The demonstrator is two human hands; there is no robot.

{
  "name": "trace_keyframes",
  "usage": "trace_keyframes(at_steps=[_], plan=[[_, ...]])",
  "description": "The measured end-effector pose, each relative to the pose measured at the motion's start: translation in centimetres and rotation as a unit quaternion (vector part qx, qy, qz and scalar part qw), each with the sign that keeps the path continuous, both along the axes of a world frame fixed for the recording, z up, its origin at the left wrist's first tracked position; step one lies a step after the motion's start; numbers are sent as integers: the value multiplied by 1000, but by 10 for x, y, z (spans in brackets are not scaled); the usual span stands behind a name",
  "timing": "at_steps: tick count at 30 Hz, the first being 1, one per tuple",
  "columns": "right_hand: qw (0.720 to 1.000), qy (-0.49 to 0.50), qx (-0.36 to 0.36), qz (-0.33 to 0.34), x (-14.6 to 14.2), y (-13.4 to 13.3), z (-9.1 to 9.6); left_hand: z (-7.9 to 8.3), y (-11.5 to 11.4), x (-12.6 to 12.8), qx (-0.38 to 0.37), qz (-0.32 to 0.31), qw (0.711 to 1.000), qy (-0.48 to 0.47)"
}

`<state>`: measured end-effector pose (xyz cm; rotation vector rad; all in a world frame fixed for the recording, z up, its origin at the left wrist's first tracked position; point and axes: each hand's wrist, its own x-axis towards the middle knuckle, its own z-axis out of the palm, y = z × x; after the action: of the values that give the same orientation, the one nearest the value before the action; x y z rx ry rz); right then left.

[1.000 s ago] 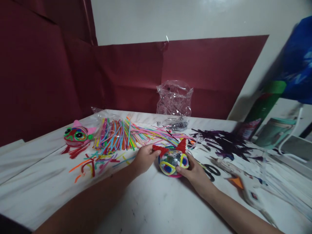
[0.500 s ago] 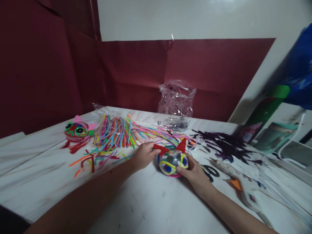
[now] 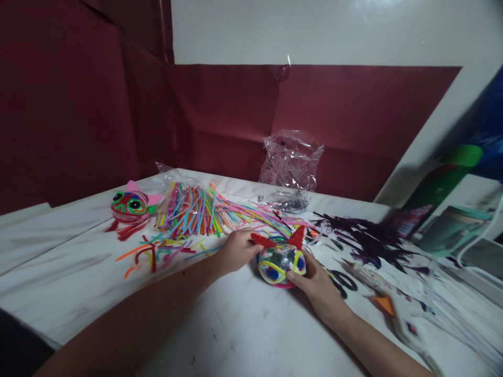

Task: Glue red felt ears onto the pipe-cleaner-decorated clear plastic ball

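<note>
A round craft animal head (image 3: 281, 260) rests low over the white table in front of me. It has a shiny clear-looking ball body, yellow-rimmed eyes with blue centres, and two pointed red fuzzy ears. My left hand (image 3: 238, 250) pinches the left red ear (image 3: 262, 240) between thumb and fingers. Around the right side of the ball curls my right hand (image 3: 314, 278), its thumb on the front between the eyes and its other fingers mostly hidden behind. The right red ear (image 3: 297, 238) stands up untouched.
A finished-looking pink and red craft head (image 3: 129, 205) sits at left. Colourful pipe cleaners (image 3: 192, 212) lie beyond my left hand, cut pieces (image 3: 153, 254) nearer. Clear plastic bags (image 3: 291, 165) stand behind. Dark purple strips (image 3: 367, 235) and a glue gun (image 3: 404, 319) lie at right.
The whole scene has shifted slightly right in view as the camera turned a little left. Both hands keep their hold on the craft head, with hardly any visible movement of it.
</note>
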<state>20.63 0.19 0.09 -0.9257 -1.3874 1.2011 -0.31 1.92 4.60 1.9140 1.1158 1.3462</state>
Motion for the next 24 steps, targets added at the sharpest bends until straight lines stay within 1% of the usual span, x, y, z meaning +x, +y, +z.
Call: trace_keyframes(at_steps=[4,7,11,15,20,24], plan=[[1000,-4,3,3,0,1,-2,-3,4,-2,-1,-2,1000,6],[1000,-9,3,-5,1,1,-2,-6,7,-3,-15,-16,1000,-2],[1000,-10,4,-9,1,3,-3,-11,9,-3,-47,-43,997,-32],[1000,-8,-1,-1,1,2,-3,-10,7,-2,-80,-61,992,-73],[1000,-9,12,11,-2,-1,2,-7,5,2,-99,-41,988,-115],[999,-25,19,8,-5,-3,4,-5,5,4,-99,-28,987,-120]])
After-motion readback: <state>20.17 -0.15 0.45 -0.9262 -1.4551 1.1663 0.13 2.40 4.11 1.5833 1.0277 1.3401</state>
